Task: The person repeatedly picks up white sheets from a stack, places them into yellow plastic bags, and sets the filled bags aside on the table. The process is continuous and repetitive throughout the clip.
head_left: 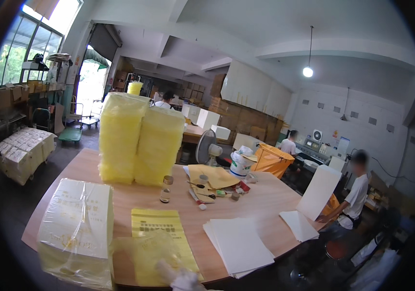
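Right hand (184, 278) at desk's (275, 195) near edge, motion-blurred; I can't make out whether fingers grip thin see-through film (147, 248) or only brush it. Left hand out of my view. Film lies over near part of yellow printed sheet (167, 225), flat on desk. Left of sheet: film-wrapped stack (77, 223). Right: fanned white sheets (239, 246). Beyond, I see jar (166, 189), tall yellow stacks (120, 140), grey fan (206, 146), white bucket (240, 166). Far right, co-worker (356, 199) touches upright white board (319, 192).

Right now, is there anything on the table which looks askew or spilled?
Yes: the larger stack of white sheets, near the front of the table, looks askew: its edges are fanned, not squared. No spill visible.
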Tool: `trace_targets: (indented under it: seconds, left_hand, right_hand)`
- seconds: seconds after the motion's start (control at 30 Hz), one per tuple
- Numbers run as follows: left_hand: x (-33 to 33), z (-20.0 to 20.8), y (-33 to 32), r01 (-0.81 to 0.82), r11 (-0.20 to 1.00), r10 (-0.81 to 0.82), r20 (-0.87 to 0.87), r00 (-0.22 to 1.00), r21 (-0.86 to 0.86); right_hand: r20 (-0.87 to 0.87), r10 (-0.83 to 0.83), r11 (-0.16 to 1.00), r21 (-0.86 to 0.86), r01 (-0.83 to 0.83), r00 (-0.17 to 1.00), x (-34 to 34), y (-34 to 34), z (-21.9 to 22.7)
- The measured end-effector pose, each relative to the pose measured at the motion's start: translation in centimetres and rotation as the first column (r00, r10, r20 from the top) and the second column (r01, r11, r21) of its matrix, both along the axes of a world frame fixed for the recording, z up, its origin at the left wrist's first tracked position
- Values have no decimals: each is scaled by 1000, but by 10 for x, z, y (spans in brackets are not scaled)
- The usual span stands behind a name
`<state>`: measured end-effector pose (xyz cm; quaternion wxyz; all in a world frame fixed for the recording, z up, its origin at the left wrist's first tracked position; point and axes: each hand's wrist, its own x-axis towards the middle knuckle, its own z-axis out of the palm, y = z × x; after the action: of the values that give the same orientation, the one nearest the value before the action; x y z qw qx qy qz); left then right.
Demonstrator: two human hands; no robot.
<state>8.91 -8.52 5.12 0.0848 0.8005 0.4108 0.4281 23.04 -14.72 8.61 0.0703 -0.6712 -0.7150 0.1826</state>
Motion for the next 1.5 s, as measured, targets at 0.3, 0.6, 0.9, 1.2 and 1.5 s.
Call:
trace_targets:
  seconds: [0.3, 0.6, 0.9, 1.2, 1.5]
  left_hand:
    - [-84, 51, 57, 187, 742, 89, 371, 924, -644]
    - [-70, 68, 13, 353, 782, -80, 478, 874, -514]
    - [18, 66, -38, 149, 862, -222, -97, 970, -485]
    - [-69, -86, -11, 272, 872, -213, 185, 959, -408]
    - [-153, -82, 19, -317, 739, 514, 194, 835, -594]
  right_hand:
    - [72, 376, 920, 86, -381, 924, 17, -25, 36]
    - [-10, 251, 966, -66, -251, 968, 28, -16, -3]
    - [-216, 394, 870, 402, -286, 894, 48, 21, -148]
    - [-383, -196, 931, 218, 294, 903, -20, 71, -104]
    - [85, -141, 949, -273, 159, 986, -15, 123, -70]
